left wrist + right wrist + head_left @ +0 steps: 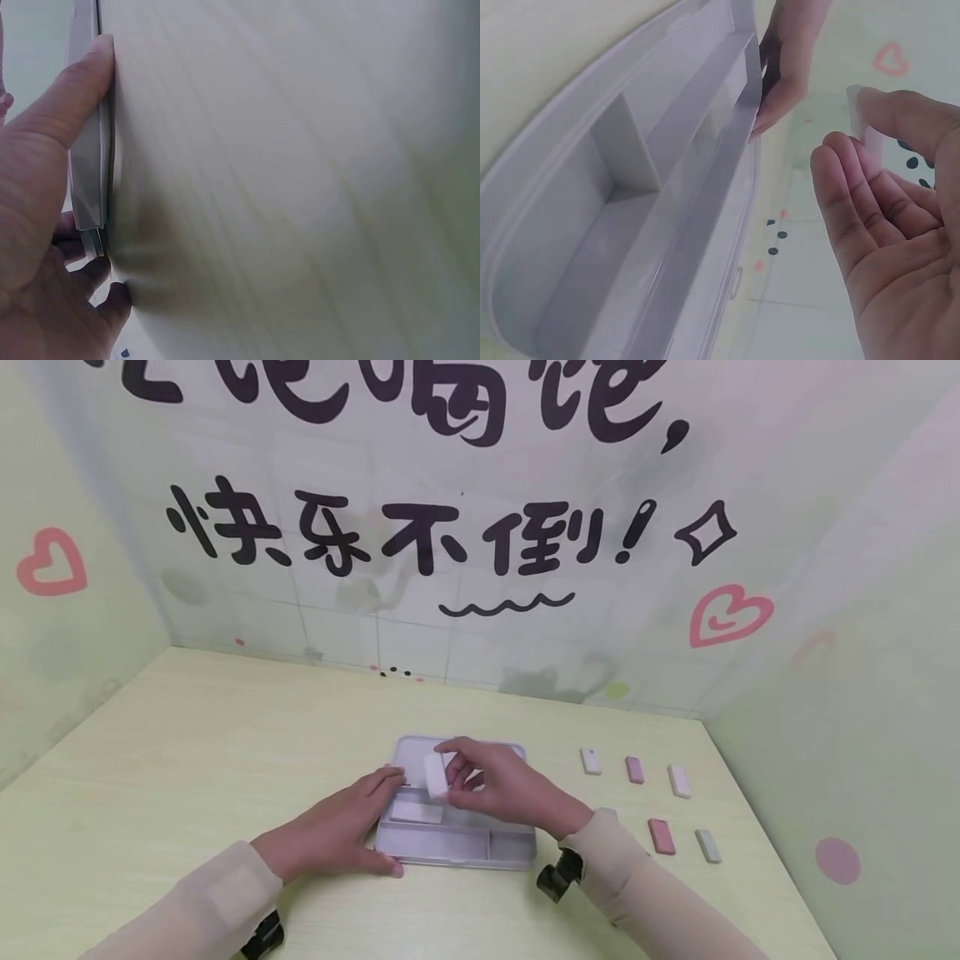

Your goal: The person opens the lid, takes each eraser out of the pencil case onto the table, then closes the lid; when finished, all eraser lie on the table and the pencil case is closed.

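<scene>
A pale lilac pencil case [450, 862] lies open on the table, its lid folded back and its tray divided into compartments. My left hand [330, 831] grips the case's left end, thumb at the front corner and fingers at the side. In the left wrist view, the thumb [71, 97] presses along the edge of the case [88, 176]. Over the case, my right hand [498, 781] pinches a white eraser [435, 775] between thumb and fingers. One white eraser [416, 812] lies in a compartment at the left. The right wrist view shows bare front compartments [570, 277].
Right of the case, several small blocks stand apart in two rows, including a pink one [634, 770], a red one [662, 837] and a grey one [708, 846]. My right sleeve partly covers another. Printed panels [840, 760] enclose the table's back and sides.
</scene>
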Tool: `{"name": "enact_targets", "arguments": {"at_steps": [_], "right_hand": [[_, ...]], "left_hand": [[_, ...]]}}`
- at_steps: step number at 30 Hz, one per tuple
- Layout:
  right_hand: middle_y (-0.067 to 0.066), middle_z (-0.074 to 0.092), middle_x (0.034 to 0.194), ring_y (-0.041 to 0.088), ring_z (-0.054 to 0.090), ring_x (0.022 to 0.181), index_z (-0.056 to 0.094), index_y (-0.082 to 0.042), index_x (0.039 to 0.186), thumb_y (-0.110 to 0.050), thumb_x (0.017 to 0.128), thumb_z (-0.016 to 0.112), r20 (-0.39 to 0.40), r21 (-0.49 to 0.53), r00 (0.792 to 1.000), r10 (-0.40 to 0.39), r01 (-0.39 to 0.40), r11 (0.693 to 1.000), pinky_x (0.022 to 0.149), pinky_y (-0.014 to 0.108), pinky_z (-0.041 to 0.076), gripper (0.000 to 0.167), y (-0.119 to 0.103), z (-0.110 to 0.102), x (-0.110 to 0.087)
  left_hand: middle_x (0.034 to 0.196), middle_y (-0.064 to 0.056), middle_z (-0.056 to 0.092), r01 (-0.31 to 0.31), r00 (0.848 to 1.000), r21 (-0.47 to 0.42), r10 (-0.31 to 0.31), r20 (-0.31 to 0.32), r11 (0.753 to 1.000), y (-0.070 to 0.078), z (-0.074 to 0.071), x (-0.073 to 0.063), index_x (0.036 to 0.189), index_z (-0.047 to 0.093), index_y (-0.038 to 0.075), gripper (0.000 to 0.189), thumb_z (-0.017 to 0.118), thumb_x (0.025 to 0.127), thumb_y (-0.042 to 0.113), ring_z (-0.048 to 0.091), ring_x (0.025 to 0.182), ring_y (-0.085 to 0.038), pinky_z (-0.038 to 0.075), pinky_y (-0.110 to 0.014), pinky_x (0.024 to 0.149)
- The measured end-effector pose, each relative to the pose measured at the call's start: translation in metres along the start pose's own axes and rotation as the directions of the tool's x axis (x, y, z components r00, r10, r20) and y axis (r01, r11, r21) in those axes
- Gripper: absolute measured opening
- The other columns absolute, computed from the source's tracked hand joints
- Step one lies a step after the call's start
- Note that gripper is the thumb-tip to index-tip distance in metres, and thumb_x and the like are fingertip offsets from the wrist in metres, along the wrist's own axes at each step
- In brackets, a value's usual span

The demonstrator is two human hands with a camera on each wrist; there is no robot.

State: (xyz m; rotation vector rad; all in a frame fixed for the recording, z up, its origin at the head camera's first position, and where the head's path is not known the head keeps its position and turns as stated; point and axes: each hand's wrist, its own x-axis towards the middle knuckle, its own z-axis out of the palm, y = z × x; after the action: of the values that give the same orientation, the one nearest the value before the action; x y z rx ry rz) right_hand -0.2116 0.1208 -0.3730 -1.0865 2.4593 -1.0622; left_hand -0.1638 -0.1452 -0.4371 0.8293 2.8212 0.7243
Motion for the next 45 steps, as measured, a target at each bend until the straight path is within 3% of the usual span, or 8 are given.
{"name": "enact_targets", "arguments": {"at_steps": [12, 19, 34, 45], "right_hand": [[0.004, 0.071, 0.097, 0.003, 0.067, 0.088, 0.057, -0.002, 0.141, -0.014, 0.093, 0.080, -0.030, 0.061, 0.999, 0.031, -0.029, 0.998, 0.086, 0.019, 0.061, 0.055, 0.002, 0.001, -0.005], [0.002, 0.071, 0.098, 0.003, 0.066, 0.089, 0.058, -0.003, 0.141, -0.011, 0.092, 0.079, -0.038, 0.064, 0.997, 0.074, -0.071, 0.995, 0.088, 0.019, 0.061, 0.054, 0.010, -0.001, -0.023], [0.001, 0.071, 0.099, 0.000, 0.066, 0.093, 0.058, 0.001, 0.139, -0.010, 0.093, 0.077, -0.098, 0.073, 0.985, 0.142, -0.135, 0.988, 0.087, 0.023, 0.063, 0.051, 0.032, -0.016, -0.095], [0.001, 0.069, 0.095, 0.000, 0.065, 0.090, 0.058, 0.003, 0.135, -0.007, 0.092, 0.079, -0.199, 0.017, 0.976, 0.085, -0.084, 0.996, 0.079, 0.023, 0.064, 0.049, 0.053, -0.026, -0.171]], "left_hand": [[0.165, -0.020, 0.037, 0.015, 1.000, -0.008, -0.015, 0.009, 1.000, 0.000, -0.001, -0.001, 0.157, 0.035, -0.002, 0.118, 0.086, 0.075, 0.065, 0.045, 0.149, -0.042, 0.044, -0.058, 0.119], [0.165, -0.019, 0.039, 0.009, 1.000, -0.002, -0.009, 0.002, 1.000, -0.002, 0.000, -0.001, 0.157, 0.036, -0.002, 0.116, 0.086, 0.075, 0.064, 0.046, 0.148, -0.042, 0.045, -0.058, 0.119], [0.164, -0.020, 0.039, -0.003, 1.000, -0.002, 0.003, -0.010, 1.000, -0.001, -0.002, -0.003, 0.156, 0.037, -0.003, 0.116, 0.087, 0.075, 0.063, 0.047, 0.147, -0.043, 0.045, -0.059, 0.118], [0.164, -0.021, 0.039, -0.004, 1.000, -0.002, 0.004, -0.016, 1.000, 0.001, 0.001, -0.002, 0.156, 0.037, -0.004, 0.116, 0.086, 0.075, 0.063, 0.047, 0.147, -0.043, 0.045, -0.059, 0.118]]}}
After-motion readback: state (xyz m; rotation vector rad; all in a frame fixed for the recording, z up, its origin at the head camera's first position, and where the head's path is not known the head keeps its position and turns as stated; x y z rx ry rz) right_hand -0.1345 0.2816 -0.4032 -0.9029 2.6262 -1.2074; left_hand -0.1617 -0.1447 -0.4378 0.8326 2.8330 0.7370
